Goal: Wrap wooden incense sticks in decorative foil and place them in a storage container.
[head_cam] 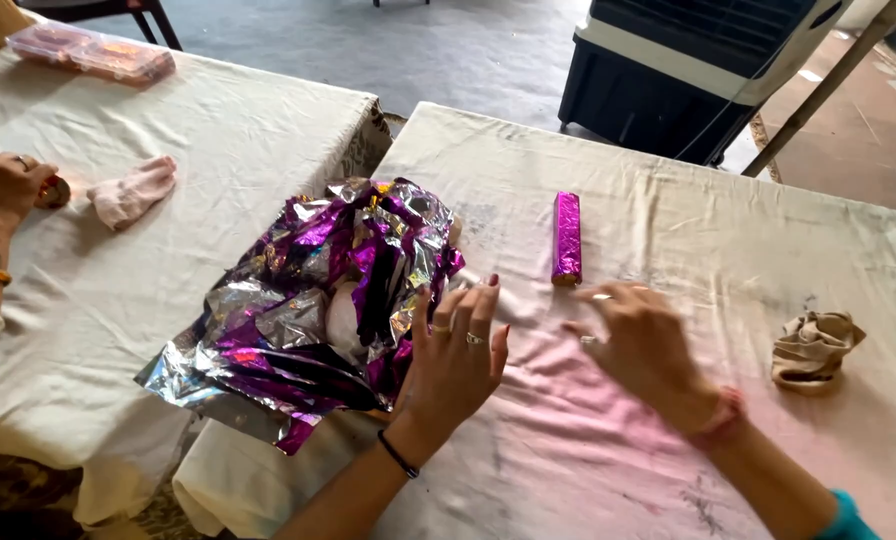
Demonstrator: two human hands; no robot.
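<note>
Left hand (455,350) open, flat beside foil heap (313,300); right hand (640,340) open, gripping nothing. Risk: sleeve or wrist nudging wrapped bar (566,238), rolling away; foil snagging, tearing.

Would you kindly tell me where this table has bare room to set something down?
Bare cloth lies between the purple roll and the crumpled rag, and along the far edge of the table. The near strip below the right hand is bare too. It is crowded on the left, where the foil heap meets the left hand.
</note>
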